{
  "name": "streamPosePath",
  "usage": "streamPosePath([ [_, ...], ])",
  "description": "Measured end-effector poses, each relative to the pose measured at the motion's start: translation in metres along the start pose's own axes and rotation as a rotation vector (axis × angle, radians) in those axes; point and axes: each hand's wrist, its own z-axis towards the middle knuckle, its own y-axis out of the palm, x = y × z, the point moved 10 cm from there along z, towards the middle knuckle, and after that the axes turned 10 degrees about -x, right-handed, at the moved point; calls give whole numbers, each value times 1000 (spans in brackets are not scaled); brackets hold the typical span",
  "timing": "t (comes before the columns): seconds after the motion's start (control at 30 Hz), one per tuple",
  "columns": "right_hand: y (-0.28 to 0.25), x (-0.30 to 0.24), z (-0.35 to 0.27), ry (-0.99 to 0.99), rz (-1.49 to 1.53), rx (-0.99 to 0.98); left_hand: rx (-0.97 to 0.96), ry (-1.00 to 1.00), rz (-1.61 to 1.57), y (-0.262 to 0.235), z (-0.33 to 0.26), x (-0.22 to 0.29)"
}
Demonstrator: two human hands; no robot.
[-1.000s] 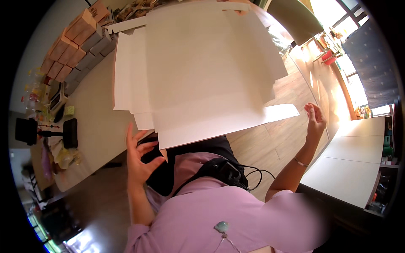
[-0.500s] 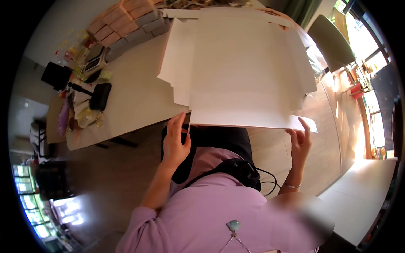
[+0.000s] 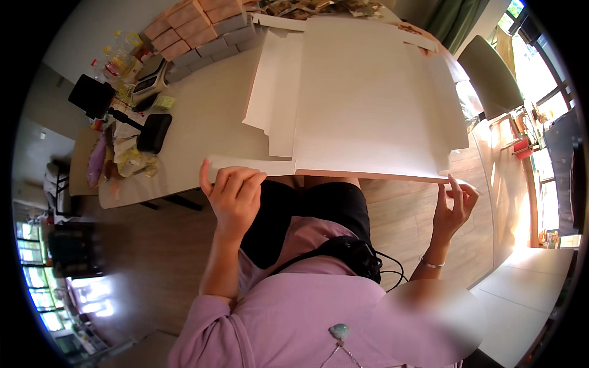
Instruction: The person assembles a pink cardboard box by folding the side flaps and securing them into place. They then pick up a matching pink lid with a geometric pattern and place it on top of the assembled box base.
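Observation:
A large unfolded white cardboard box (image 3: 374, 98) lies flat on the table, its near edge overhanging the table's front above my lap. Along its left side the flaps stand partly raised. My left hand (image 3: 233, 196) has its fingers curled over the narrow corner tab (image 3: 270, 166) that sticks out left from the near edge; one finger points up at the tab's end. At the near right corner, my right hand (image 3: 453, 205) pinches the cardboard between its fingertips. The tab on that side is mostly hidden behind the fingers.
Stacked pink and grey small boxes (image 3: 196, 37) stand at the back left of the table (image 3: 202, 116). A phone stand with a black base (image 3: 154, 133), bottles (image 3: 119, 58) and bags crowd the left end. A chair (image 3: 491, 76) is at the far right, a white surface (image 3: 521, 294) at the near right.
The left corner tab, earlier turned in by my left hand, now points out to the left, and that hand has moved left. The cardboard and my right hand have shifted right.

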Motion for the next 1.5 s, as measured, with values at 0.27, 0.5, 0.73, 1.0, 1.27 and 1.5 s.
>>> streamPosePath([
  [0.27,25,-40,-12,-172,203,-15,208,-2,20,55,-33,-38],
  [0.5,31,-44,-19,-188,188,56,278,235,-41,73,-36,7],
  [0.73,42,-52,-19,-194,63,-40,281,327,-25,74,-12,29],
  [1.0,49,-83,-6,-335,86,44,122,462,-201,83,14,54],
  [1.27,53,-83,-13,-297,27,-28,55,410,-349,98,14,54],
  [1.5,55,-83,-9,-275,46,-81,29,360,-427,96,24,53],
])
